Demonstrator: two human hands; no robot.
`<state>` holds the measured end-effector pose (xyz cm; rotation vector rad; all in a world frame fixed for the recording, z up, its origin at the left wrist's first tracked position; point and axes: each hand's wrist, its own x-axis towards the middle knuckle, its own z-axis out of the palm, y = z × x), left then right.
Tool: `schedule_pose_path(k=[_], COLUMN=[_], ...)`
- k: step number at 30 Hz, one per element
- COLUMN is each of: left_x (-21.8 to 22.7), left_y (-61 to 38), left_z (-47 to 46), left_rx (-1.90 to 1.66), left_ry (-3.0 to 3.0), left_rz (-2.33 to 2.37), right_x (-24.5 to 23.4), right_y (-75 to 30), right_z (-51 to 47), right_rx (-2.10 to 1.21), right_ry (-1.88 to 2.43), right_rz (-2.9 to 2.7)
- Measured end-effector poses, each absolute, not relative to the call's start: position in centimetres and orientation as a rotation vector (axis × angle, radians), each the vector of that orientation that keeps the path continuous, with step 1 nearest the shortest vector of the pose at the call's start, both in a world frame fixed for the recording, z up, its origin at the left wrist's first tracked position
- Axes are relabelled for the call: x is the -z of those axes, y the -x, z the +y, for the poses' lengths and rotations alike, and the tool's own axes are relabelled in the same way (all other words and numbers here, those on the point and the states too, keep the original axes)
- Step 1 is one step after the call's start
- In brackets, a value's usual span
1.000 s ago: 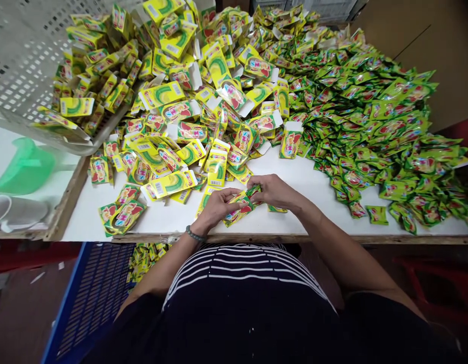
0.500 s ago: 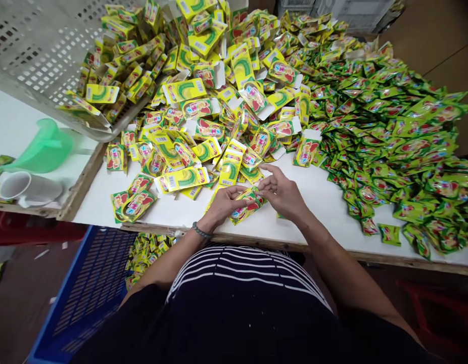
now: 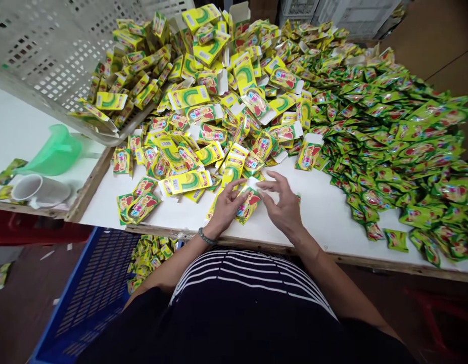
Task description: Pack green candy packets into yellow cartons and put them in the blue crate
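A small green-and-yellow carton printed with red fruit stands at a tilt between my hands, over the table's front part. Its white flap shows at the top end. My left hand grips the carton's left side between thumb and fingers. The thumb and forefinger of my right hand are closed at the flap on the upper right, the other fingers lifted. Just beyond my hands lies a heap of cartons, many with white flaps standing out. Part of another carton shows behind my right hand.
Green sachets are piled on the right of the white table. A pale perforated crate lies tipped at the left, spilling cartons. Nearby are a green scoop and a white mug. Below stands a blue crate with cartons or packets.
The carton has turned more upright, and its white flap now shows at the top. My right hand's fingers have shifted to that flap. The whole view has moved slightly.
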<state>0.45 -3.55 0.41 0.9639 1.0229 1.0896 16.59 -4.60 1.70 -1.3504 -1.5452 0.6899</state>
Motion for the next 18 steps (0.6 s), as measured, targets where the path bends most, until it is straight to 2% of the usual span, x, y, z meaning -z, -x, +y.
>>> schedule_pose_path(k=[3,7,12,18], left_x=[-0.6,-0.6,-0.6,-0.5], left_y=[-0.5,-0.3,0.1,0.3], left_z=[-3.4,-3.6,-3.8,-3.9], left_rx=[-1.13,-1.093,-0.998,-1.052], left_ry=[-0.884,-0.906,-0.918,-0.826], left_rz=[0.951,0.92,0.882,0.965], right_x=[-0.7,0.3,-0.1,-1.5], right_y=[-16.6,-16.1,-16.4,-16.2], right_z=[-4.6,-4.8,-4.4,-4.0], right_rx=[-0.655,-0.985,-1.179,-1.129], right_ry=[1.353,1.271,1.268,1.322], right_rz=[-1.406,-1.461,-1.424,-1.501])
